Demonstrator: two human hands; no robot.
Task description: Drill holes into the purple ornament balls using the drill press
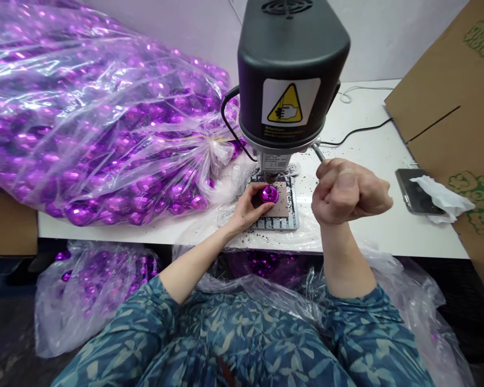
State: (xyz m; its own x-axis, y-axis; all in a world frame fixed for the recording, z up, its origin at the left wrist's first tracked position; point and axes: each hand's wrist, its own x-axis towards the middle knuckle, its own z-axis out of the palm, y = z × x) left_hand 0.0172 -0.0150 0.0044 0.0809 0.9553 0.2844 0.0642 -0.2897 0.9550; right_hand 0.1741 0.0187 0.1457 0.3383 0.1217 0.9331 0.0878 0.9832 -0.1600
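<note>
Between the thumb and fingers of my left hand (250, 208) is a shiny purple ball (270, 194), held on a square board (281, 208) on the metal base of a drill press (293, 59). The drill's chuck (271, 176) is right above the ball, and the bit appears to meet its top; the exact contact is too small to tell. My right hand (349, 192) is closed in a fist around the end of the press's feed lever (318, 152). Dark shavings are scattered over the base.
A big clear bag of purple balls (105, 123) fills the table's left side. Below the table edge hangs another plastic bag (92, 290) with purple balls. On the right lie a phone (417, 189) and a crumpled tissue (443, 198), beside a cardboard box (452, 118).
</note>
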